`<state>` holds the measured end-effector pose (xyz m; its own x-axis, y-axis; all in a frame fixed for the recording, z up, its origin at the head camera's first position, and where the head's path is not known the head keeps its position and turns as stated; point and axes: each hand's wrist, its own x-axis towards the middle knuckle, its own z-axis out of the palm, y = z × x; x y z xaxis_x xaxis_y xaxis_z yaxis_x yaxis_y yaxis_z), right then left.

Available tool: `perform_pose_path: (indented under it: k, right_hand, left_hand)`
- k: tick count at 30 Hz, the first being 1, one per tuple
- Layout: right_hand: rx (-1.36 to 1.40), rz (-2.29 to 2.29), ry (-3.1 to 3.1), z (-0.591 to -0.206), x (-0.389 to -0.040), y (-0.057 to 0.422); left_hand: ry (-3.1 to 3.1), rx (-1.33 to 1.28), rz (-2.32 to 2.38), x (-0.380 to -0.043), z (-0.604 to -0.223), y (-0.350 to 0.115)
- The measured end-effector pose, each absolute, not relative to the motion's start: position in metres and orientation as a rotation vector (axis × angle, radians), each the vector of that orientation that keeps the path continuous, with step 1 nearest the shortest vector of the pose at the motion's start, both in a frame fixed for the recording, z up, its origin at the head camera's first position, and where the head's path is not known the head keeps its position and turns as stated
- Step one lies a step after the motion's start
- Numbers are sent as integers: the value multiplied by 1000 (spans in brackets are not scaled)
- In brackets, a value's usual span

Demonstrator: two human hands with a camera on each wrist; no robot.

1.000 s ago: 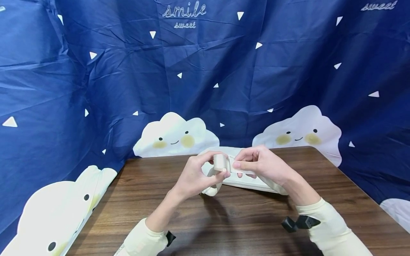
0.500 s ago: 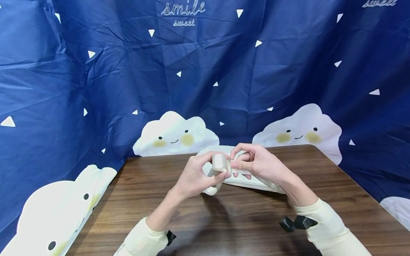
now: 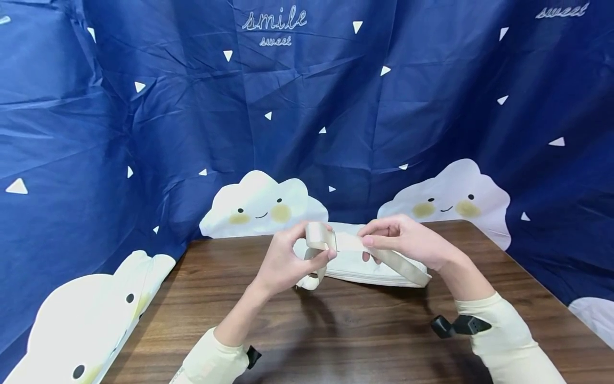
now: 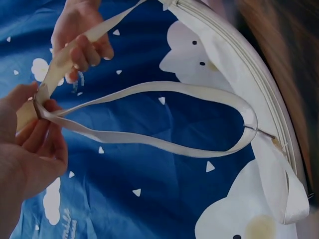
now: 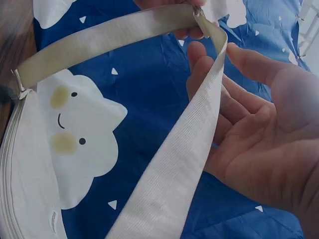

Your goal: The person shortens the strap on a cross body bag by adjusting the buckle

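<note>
The left hand pinches the cream webbing strap at its metal slider, thumb on one side and fingers on the other; the right hand holds the same strap lightly between thumb and fingers, farther along. The hands have just parted, baring a flat stretch of webbing between them, so the part beside the slider now seems drawn out and free of bunching. Half a second ago the right fingers were right at the slider; now they are apart from it, and the left hand has shifted slightly left. Beyond the hands, the strap leads down to a white zippered bag lying on the tabletop.
</note>
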<state>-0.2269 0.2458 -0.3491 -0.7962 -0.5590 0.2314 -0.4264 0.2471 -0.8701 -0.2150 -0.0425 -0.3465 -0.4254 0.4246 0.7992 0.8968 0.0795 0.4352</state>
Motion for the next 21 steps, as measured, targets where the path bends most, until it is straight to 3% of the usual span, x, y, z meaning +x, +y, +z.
perform_pose_path:
  k: [21]
  right_hand:
    - [-1020,-1693,2370,-353,-223,229]
  left_hand:
    - [-1895,-1363,-1298,-240,-377,-37]
